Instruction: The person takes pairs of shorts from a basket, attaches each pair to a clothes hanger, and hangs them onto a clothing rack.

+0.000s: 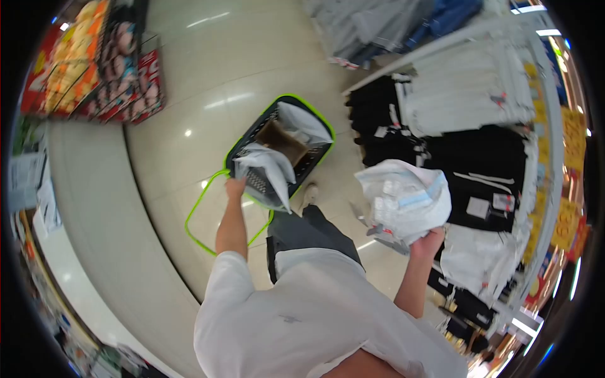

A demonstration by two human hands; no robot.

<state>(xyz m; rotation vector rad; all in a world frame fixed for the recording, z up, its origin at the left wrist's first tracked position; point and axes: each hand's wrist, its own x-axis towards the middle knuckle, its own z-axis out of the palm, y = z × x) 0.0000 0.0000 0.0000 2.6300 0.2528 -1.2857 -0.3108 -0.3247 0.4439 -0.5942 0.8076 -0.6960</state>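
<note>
My left hand is closed at the near left corner of a black shopping basket with a lime-green rim. It appears to grip the edge of a white plastic bag that leans out over the rim; the fingertips are partly hidden. The basket's green handle hangs down on the left, close to that hand. Inside the basket are a brown item and another white package. Off to the right, my right hand grips a bulging white plastic bag from below, its contents unclear.
Black folded clothes and white folded clothes fill a rack on the right, with yellow price signs along its edge. A pale counter runs down the left. Packaged goods stand at upper left. Glossy tiles cover the floor.
</note>
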